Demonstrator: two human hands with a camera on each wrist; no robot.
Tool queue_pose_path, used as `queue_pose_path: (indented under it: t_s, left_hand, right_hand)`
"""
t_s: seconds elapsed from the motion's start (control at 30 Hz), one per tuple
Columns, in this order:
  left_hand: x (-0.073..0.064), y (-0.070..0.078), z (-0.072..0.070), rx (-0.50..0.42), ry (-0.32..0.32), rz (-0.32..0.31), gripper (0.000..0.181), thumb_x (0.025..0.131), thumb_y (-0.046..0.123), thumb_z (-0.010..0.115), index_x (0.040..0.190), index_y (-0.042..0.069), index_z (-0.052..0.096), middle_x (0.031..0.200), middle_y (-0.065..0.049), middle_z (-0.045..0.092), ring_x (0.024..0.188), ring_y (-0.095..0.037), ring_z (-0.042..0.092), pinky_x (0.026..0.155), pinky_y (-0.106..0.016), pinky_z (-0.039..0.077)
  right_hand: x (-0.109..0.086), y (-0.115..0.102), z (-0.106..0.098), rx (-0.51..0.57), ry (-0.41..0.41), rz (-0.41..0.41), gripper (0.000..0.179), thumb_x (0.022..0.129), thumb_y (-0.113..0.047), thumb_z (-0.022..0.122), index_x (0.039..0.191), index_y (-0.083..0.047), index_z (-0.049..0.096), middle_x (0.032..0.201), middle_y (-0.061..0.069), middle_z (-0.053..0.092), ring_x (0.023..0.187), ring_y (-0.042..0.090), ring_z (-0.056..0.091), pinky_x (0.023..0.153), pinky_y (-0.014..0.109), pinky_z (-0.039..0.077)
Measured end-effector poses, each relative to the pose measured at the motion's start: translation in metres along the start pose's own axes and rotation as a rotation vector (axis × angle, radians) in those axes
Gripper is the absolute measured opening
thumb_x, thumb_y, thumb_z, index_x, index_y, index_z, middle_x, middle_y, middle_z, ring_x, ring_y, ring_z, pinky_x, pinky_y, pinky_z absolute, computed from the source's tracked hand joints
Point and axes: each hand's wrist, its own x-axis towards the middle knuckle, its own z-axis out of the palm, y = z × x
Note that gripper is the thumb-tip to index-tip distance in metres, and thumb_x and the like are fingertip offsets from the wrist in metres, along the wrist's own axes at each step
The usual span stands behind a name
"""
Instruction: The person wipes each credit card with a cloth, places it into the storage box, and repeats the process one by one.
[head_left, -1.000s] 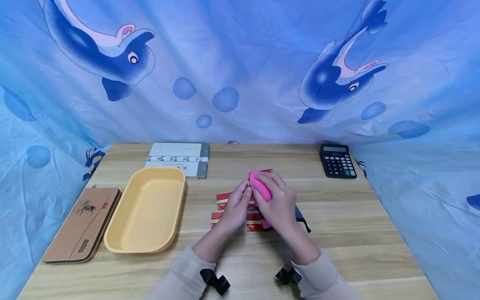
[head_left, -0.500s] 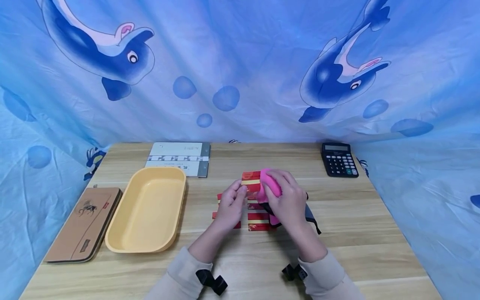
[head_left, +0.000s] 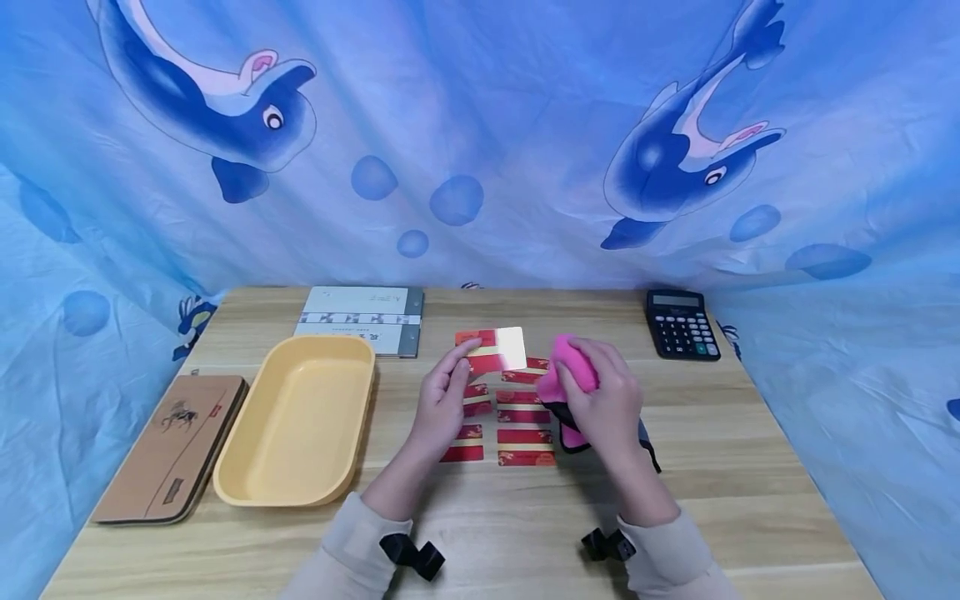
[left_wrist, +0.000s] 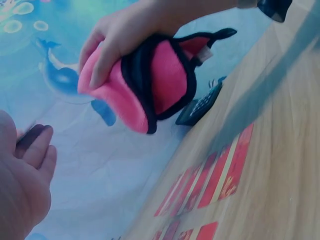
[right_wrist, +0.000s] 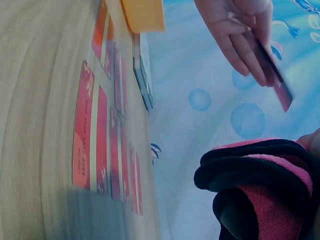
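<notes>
My left hand [head_left: 438, 408] pinches a red and yellow plastic card [head_left: 495, 350] between thumb and fingers, raised above the table; light glares off its right end. In the right wrist view that card [right_wrist: 280, 85] is seen nearly edge-on. My right hand [head_left: 611, 408] grips a bunched pink fleece cloth [head_left: 552, 385] with black edging, apart from the card. The left wrist view shows the cloth's pink folds [left_wrist: 170, 77] and a black strap end; its exact kind is unclear. Below the hands, several similar red cards [head_left: 524, 447] lie in two columns.
A yellow plastic tray [head_left: 296, 492] stands to the left, beside a brown wallet-like case [head_left: 168, 450]. A grey-white notebook [head_left: 363, 300] lies behind the tray. At the back right is a black calculator [head_left: 682, 325]. A blue dolphin-print curtain [head_left: 487, 125] hangs behind the table.
The hands have drawn apart: the left has moved left with the card, the right has moved right with the pink cloth. The card has come away from the cloth, uncovering more cards on the table.
</notes>
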Motion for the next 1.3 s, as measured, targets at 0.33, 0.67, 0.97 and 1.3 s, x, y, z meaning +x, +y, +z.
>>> queue_pose_path:
  t_s: [0.33, 0.67, 0.97, 1.3]
  left_hand:
    - [0.002, -0.002, -0.004, 0.095, -0.095, 0.023, 0.033, 0.107, 0.008, 0.048, 0.137, 0.013, 0.062, 0.117, -0.009, 0.071, 0.107, -0.024, 0.069, 0.091, -0.026, 0.056]
    - [0.005, -0.004, -0.003, 0.314, -0.042, 0.055, 0.023, 0.104, 0.018, 0.058, 0.121, 0.018, 0.074, 0.104, -0.004, 0.049, 0.095, -0.019, 0.05, 0.075, -0.027, 0.049]
    - [0.008, -0.001, -0.003, 0.229, -0.078, -0.062, 0.021, 0.107, 0.021, 0.054, 0.125, 0.013, 0.059, 0.111, -0.003, 0.059, 0.09, -0.037, 0.064, 0.083, -0.049, 0.058]
    - [0.014, 0.0, 0.002, 0.078, 0.102, -0.164, 0.031, 0.097, 0.019, 0.07, 0.125, 0.009, 0.063, 0.109, -0.011, 0.074, 0.078, -0.024, 0.074, 0.081, -0.046, 0.062]
  right_hand:
    - [0.0, 0.007, -0.009, 0.074, 0.058, 0.003, 0.038, 0.083, -0.01, 0.085, 0.118, -0.007, 0.073, 0.114, 0.011, 0.072, 0.102, 0.027, 0.069, 0.083, 0.05, 0.058]
    - [-0.002, 0.01, -0.011, 0.091, 0.067, 0.0, 0.038, 0.082, -0.009, 0.085, 0.118, -0.006, 0.073, 0.114, 0.012, 0.072, 0.101, 0.028, 0.069, 0.081, 0.05, 0.059]
    - [-0.003, 0.009, -0.007, 0.139, 0.052, -0.026, 0.037, 0.08, -0.008, 0.085, 0.116, -0.006, 0.074, 0.111, 0.01, 0.074, 0.099, 0.029, 0.071, 0.088, 0.014, 0.05]
    - [-0.004, -0.005, -0.002, 0.163, -0.015, -0.07, 0.037, 0.081, -0.013, 0.085, 0.116, -0.006, 0.074, 0.116, 0.009, 0.073, 0.103, 0.026, 0.07, 0.086, 0.027, 0.059]
